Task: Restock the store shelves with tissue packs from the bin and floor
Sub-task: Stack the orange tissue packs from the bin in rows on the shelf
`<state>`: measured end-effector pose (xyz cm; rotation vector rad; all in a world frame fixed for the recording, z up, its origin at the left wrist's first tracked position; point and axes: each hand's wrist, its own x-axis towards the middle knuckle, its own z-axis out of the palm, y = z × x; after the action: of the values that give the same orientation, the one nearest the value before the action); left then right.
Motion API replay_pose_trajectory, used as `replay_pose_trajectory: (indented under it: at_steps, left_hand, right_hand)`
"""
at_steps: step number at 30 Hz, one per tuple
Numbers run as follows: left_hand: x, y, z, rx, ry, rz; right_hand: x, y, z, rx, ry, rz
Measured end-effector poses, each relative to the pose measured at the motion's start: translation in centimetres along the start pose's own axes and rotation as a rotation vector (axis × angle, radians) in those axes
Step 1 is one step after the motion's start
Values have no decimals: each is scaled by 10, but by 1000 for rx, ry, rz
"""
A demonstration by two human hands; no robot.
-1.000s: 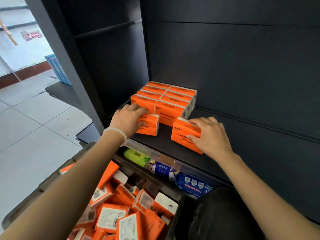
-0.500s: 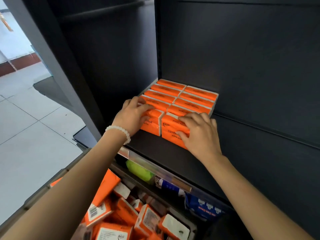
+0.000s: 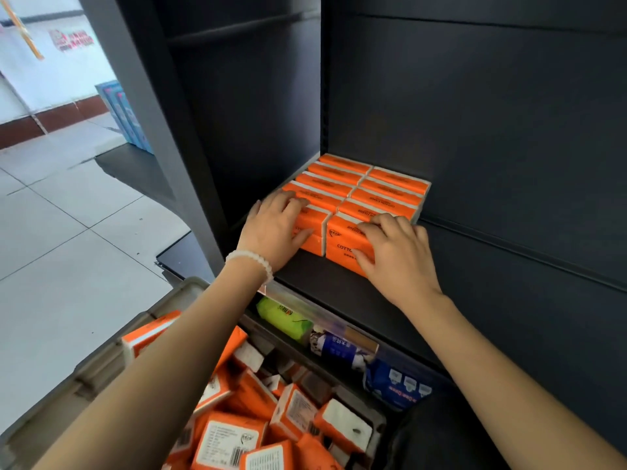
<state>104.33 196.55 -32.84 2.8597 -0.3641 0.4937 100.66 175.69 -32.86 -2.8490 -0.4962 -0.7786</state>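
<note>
Shelving unit [image 3: 475,113]: dark metal, upright panels and back wall; most of the shelf board [image 3: 339,286] bare to the right of the stock.

Bin [image 3: 135,354]: grey plastic, below and in front of the shelf, holding a loose heap of orange tissue packs [image 3: 230,439] lying at all angles.

Lower shelf: a green pack [image 3: 281,317] and blue-wrapped goods [image 3: 339,347] behind a clear price rail.

Shelved block [image 3: 359,184]: orange tissue packs in two columns, set tight into the left rear corner of the shelf.

Front left pack [image 3: 314,228]: flush against the row behind it. The left hand [image 3: 274,232] lies over its top and front face, fingers curled round it, white bead bracelet [image 3: 251,262] at the wrist.

Front right pack [image 3: 346,247]: touching its left neighbour and the row behind. The right hand [image 3: 397,256] presses on it, fingers bent over its top edge.

Step in hand, as judged: seating the two front packs square against the block. Many packs remain in the bin, so the task looks far from complete.

Next move calls for: letting go of both packs without dragging them forward, then reaching down to the bin for more; the open board to the right offers room for a further column.
</note>
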Motion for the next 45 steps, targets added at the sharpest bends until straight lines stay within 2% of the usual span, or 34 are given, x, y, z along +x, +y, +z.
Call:
replay_pose_trajectory:
  at_steps: [6,12,20,26,30,35,45]
  left_hand:
    - [-69,19,-29,6,52,-24]
    - [-166,20,-40,33,18,-127]
    - [-290,5,-29,56,0,-312]
    - [-356,-19,-22,44,-79,-533]
    - [-361,-39,-17,52,-109,-663]
    - [-342,-74,-7,67,-97,-729]
    - [-276,-172,31,164,-167,-597]
  right_hand:
    - [-39,-30,-30,35,-6,-36]
    - [-97,-69,-37,110,-23,-127]
    - [-160,-116,-32,184,-113,-180]
    - [-183,-146,-15,224,-267,-194]
    - [-179,-155,1,250,-353,-211]
    - [-154,-169,34,322,-465,-225]
    - [-77,-221,150,345,-713,-328]
